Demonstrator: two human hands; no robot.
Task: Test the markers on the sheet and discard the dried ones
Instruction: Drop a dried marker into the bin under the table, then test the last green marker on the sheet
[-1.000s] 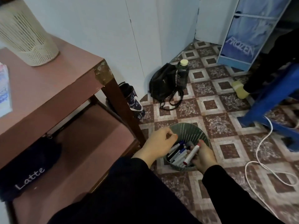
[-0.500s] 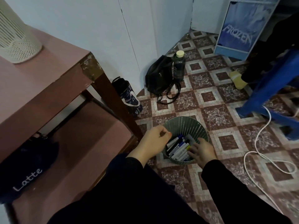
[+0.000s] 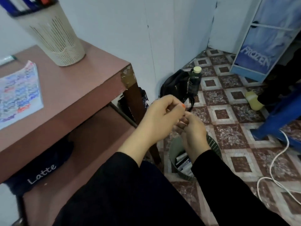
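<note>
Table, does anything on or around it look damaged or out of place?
Yes. The corner of the table is chipped, its pink finish worn to bare brown. One marker lies loose on top, apart from the cup. A white cable trails across the floor.

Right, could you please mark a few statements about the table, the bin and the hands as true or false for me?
1. The green slatted plastic bin stands on the tiled floor with markers inside. True.
2. The cream lattice plastic holder lies tipped over on the floor. False: it stands upright on the pinkish-brown wooden table.
3. The scribbled paper sheet lies on the table top. True.
4. The left hand and right hand rest flat on the table. False: they are raised close together above the bin.
5. A dark bottle with a pale cap stands beside a black bag near the wall. True.
</note>
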